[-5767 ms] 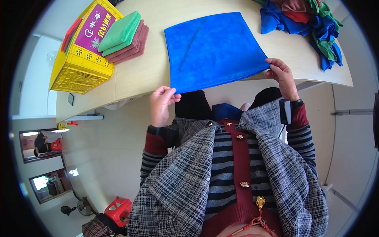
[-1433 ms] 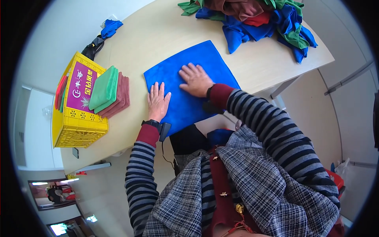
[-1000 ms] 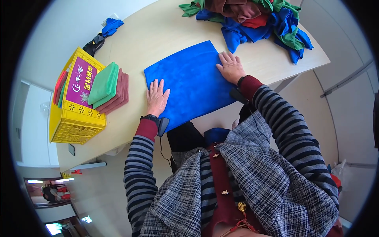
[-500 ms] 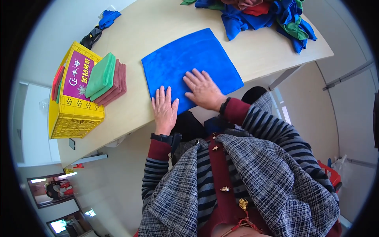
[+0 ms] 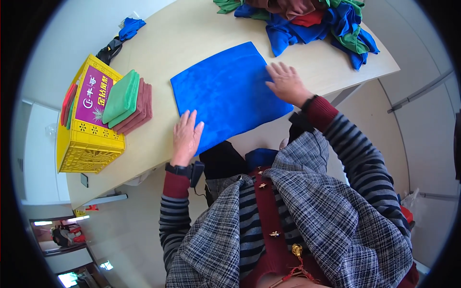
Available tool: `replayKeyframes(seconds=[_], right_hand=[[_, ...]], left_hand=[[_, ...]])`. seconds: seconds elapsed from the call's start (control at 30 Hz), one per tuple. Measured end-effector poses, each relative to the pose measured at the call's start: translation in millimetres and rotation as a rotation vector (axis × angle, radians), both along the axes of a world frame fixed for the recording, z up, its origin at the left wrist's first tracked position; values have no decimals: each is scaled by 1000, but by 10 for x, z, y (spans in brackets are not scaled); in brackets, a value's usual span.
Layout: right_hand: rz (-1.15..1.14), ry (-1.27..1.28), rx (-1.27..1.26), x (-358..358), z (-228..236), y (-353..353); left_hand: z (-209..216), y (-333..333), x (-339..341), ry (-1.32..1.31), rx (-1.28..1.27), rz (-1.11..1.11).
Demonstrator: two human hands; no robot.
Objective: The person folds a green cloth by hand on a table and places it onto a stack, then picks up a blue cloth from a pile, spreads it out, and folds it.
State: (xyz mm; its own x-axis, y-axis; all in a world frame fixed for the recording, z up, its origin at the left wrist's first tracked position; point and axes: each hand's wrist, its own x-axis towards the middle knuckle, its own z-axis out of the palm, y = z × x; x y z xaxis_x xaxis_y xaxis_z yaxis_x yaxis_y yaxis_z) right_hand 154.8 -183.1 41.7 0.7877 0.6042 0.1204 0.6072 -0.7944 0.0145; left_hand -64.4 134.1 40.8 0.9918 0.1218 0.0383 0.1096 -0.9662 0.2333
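A blue cloth [image 5: 225, 91] lies spread flat on the pale table, its near edge reaching the table's front edge. On its left edge, near the lower left corner, rests my left hand [image 5: 186, 137], open with the fingers stretched out. My right hand [image 5: 289, 85] lies across the cloth's right edge, also open, with its fingers extended. Neither hand grips anything. Left of the cloth sits a stack of folded cloths, green ones [image 5: 122, 98] and brownish-red ones [image 5: 142, 110], against the yellow crate.
A yellow plastic crate [image 5: 91, 156] with a purple label stands at the table's left. Crumpled blue, green, red and brown cloths [image 5: 312, 29] are heaped at the far right. A phone [image 5: 84, 180] lies near the left corner, and a blue cloth [image 5: 131, 29] at the far left.
My right hand has slid right and away from me to the cloth's right edge. My left hand has shifted left and slightly nearer me. The cloth still lies flat.
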Motion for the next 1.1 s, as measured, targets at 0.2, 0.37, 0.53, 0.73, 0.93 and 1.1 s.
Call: replayKeyframes(seconds=[0.2, 0.37, 0.53, 0.73, 0.93, 1.1], right_hand=[[219, 164, 219, 159, 51, 1287], [221, 201, 169, 260, -173, 1708], [130, 98, 164, 712, -306, 1233], [-41, 170, 150, 1048, -170, 760], [-23, 63, 76, 947, -127, 1036], [157, 131, 109, 748, -104, 1669]], left_hand=[[-37, 384, 860, -107, 151, -5], [-299, 523, 1133, 0, 149, 104], [-366, 591, 1123, -49, 114, 77], [-310, 602, 1127, -41, 115, 105], [-137, 534, 1234, 53, 147, 108], [-195, 561, 1463, -8, 161, 121]])
